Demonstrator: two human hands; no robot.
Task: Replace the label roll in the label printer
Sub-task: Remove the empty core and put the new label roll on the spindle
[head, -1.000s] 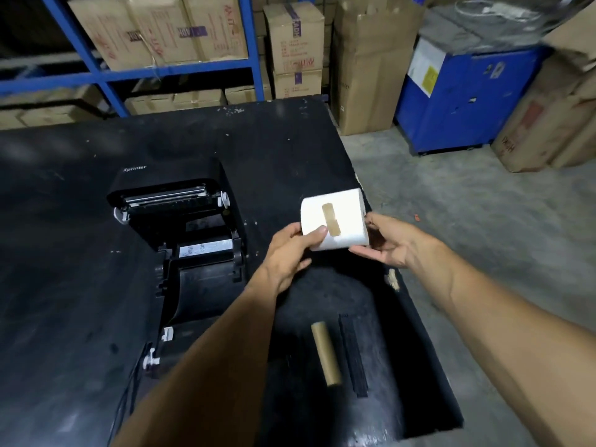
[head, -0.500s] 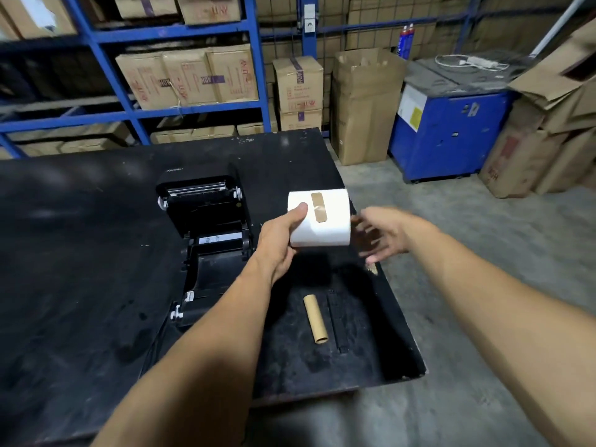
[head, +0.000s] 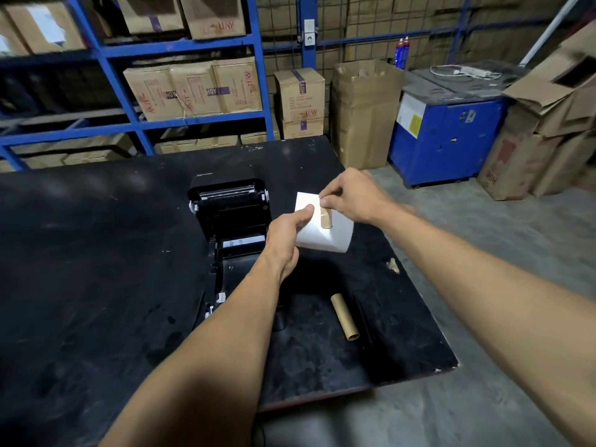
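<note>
A white label roll with a brown tape strip across it is held above the black table, just right of the printer. My left hand grips the roll's left end, thumb on top. My right hand pinches the upper end of the tape strip with thumb and forefinger. The black label printer stands with its lid raised and its roll bay bare. An empty brown cardboard core lies on the table nearer to me.
A black strip lies beside the core. The table's right edge drops to a concrete floor. Blue shelving with cartons stands behind, and a blue machine and cardboard boxes are at the right.
My right hand, off the roll half a second ago, has come onto its top and pinched the tape strip. The head view has tilted up and back.
</note>
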